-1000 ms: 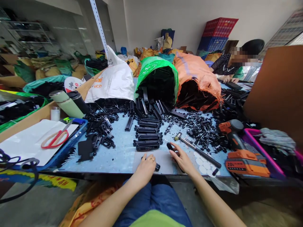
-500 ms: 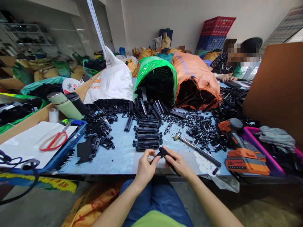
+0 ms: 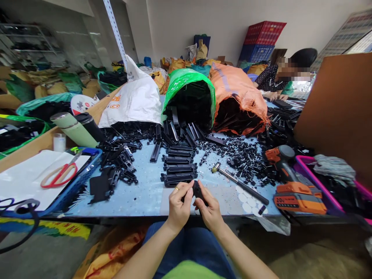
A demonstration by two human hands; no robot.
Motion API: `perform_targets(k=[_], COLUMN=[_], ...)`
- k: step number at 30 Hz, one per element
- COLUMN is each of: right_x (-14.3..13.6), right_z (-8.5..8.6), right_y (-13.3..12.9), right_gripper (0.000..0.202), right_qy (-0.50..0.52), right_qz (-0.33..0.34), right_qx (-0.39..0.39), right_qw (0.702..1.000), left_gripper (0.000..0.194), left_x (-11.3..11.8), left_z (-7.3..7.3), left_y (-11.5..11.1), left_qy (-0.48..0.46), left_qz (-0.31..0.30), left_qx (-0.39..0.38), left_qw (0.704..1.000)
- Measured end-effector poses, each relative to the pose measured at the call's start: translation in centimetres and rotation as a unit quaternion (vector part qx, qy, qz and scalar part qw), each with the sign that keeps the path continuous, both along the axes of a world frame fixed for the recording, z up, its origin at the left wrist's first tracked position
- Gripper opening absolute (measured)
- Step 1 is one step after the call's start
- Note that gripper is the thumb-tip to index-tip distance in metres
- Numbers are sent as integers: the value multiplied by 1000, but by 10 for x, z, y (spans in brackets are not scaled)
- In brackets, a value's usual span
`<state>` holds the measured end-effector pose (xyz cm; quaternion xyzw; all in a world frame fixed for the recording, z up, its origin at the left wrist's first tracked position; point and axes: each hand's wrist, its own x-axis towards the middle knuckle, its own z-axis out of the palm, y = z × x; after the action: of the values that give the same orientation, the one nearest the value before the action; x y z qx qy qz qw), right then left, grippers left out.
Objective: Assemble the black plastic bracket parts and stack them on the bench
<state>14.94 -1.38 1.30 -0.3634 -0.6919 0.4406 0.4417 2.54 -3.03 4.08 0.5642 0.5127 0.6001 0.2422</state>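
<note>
The black part (image 3: 197,190) is held up between two hands, just above the near edge of the table (image 3: 148,197); fingers cover most of it, so its full shape cannot be told. The left hand (image 3: 179,204), with a ring on one finger, is curled in with thumb and fingers pinched on the part's left side. The right hand (image 3: 210,207) is bent around the other side, its thumb pressed along it.

Below them lies a pale mat (image 3: 168,201). Just beyond, several long black pieces (image 3: 180,169) lie crosswise in a row. A hammer (image 3: 241,184) lies slanted to the right, with white discs (image 3: 244,200) near its handle and a pile of screws (image 3: 244,159) behind it. Farther right, an orange and grey drill (image 3: 295,190) sits beside a pink basket (image 3: 304,159).

To the left are a heap of black pieces (image 3: 123,162) and a blue basket (image 3: 87,179) bearing white paper (image 3: 29,170) and red-handled scissors (image 3: 69,164).

At the back, a white sack (image 3: 133,102), a green sack (image 3: 190,75) and an orange sack (image 3: 238,83) lie side by side, the latter two with their mouths toward the hands. Behind, on the right, a person in a dotted top (image 3: 266,77) leans over the table.
</note>
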Motion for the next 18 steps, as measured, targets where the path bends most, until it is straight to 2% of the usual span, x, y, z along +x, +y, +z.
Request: perform_targets(k=[2,4,6,8,10,12,14,15,17,18], right_x=[-3,-6,-3,7,25,49,72,83,99,105], right_z=[-3,-4,-2,1,4,6,6,5,3,2], right_y=[0,4,18,47,91,146,205,233,284,305], right_gripper=[51,51,51,50,46,42,41,40,40,41], right_qy=[-4,-34,-112,-215,-301,-368,-456,-473,-498,-504], right_qz=[-8,-5,30,55,22,-56,-137,-162,-208,-229], right_qx=[-3,-1,23,65,103,120,114,107,94,88], right_qw=[1000,999,993,973,948,920,872,860,836,828], left_gripper=[29,30,32,36,40,45,50,51,49,48], left_x=[-3,-3,-2,-1,-4,-8,-11,-11,-12,-12], left_z=[-3,-11,-24,-37,-44,-43,-37,-35,-34,-37], left_y=[3,5,4,-1,-7,-9,-5,-1,9,13], left_qy=[10,13,-4,-24,21,157,314,375,450,469], left_qz=[-7,19,56,82,99,92,19,-39,-134,-150], left_qx=[4,-14,-70,-149,-198,-178,-115,-85,-40,-25], left_qw=[1000,1000,996,985,975,967,942,922,882,870])
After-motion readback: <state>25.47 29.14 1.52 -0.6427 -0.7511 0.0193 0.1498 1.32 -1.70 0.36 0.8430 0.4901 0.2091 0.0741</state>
